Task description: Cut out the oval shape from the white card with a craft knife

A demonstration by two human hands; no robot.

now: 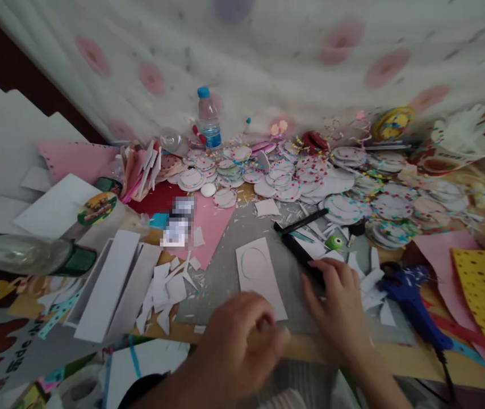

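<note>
Head view: two bare hands at a messy desk (306,345)
Left hand (236,329): fingers curled in, just below the card; blurry, so I can't tell if they hold anything
Right hand (338,298): fingers touch the end of a long black tool (297,250); can't tell if they grip it
Pale card (262,278): flat on the grey mat (219,295), with a ring drawn on it
Right side: a blue glue gun (415,307)
Back: lots of dotted paper circles (283,176) and a bottle (209,122)
</note>
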